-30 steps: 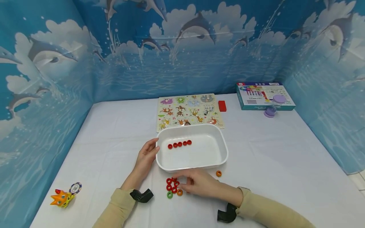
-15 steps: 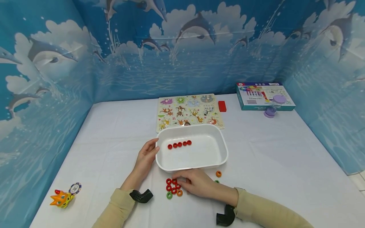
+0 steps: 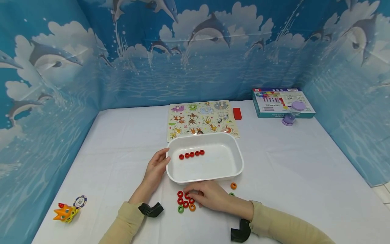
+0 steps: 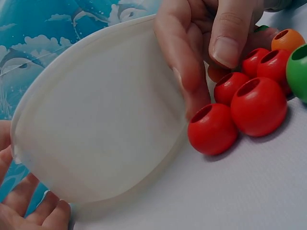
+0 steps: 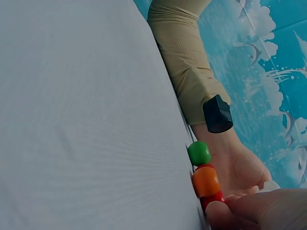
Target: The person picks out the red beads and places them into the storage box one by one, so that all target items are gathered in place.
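My left hand [image 3: 154, 171] grips the left rim of a white tray [image 3: 219, 164]. Inside the tray lies a row of red beads [image 3: 192, 154]. In front of the tray, my right hand [image 3: 211, 196] is over a cluster of beads on the cloth, its thumb and index finger around a red bead [image 4: 232, 90]. More red beads [image 4: 260, 112] crowd around that one. A green bead [image 3: 180, 209] and an orange bead [image 3: 192, 207] sit at the near side of the cluster. The right hand's other fingers are mostly hidden.
Behind the tray lies an animal puzzle board [image 3: 207, 118] beside a red block [image 3: 237, 113]. A game box [image 3: 274, 101] and an hourglass [image 3: 289, 119] stand back right. Another orange bead [image 3: 233, 185] is right of the tray's front. A toy figure [image 3: 65, 214] lies left.
My right hand has shifted slightly, and two red beads by its fingertips have slid a little right and nearer to me. The left hand and tray stay put.
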`<move>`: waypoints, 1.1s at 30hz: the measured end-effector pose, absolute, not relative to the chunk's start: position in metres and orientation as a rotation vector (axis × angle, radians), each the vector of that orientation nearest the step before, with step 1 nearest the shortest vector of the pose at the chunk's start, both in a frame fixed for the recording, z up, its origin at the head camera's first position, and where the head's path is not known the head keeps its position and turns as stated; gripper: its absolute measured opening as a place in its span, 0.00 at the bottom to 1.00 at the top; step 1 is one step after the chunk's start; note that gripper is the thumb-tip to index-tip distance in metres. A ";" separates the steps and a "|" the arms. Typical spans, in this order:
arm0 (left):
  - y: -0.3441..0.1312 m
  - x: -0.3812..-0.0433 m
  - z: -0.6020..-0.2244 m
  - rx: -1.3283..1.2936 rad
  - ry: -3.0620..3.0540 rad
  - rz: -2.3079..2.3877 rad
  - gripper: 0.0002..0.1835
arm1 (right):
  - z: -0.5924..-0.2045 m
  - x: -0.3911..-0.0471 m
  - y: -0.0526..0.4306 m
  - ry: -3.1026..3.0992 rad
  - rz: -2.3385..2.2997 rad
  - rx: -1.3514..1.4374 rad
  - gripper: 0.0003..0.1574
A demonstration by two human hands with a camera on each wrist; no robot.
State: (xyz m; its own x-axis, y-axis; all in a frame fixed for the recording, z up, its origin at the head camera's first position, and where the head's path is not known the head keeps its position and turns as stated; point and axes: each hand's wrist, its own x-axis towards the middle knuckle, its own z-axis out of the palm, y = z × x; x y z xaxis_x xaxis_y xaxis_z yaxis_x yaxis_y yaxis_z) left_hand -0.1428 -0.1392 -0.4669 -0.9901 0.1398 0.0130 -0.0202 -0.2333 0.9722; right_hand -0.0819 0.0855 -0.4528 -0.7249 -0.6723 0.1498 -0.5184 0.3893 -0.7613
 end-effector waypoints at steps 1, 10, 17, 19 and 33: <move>-0.139 -0.143 -0.467 0.144 1.880 2.386 0.27 | -0.453 -0.082 0.085 2.462 -1.244 -1.067 0.12; -0.139 -0.143 -0.467 0.152 1.887 2.376 0.27 | -0.456 -0.083 0.085 2.452 -1.242 -0.984 0.10; -0.139 -0.143 -0.467 0.148 1.895 2.374 0.28 | -0.456 -0.082 0.083 2.491 -1.214 -0.939 0.10; -0.139 -0.143 -0.468 0.146 1.891 2.380 0.28 | -0.456 -0.082 0.082 2.502 -1.215 -0.929 0.10; -0.139 -0.141 -0.464 0.124 1.888 2.374 0.26 | -0.440 -0.072 0.084 2.524 -1.370 -1.007 0.14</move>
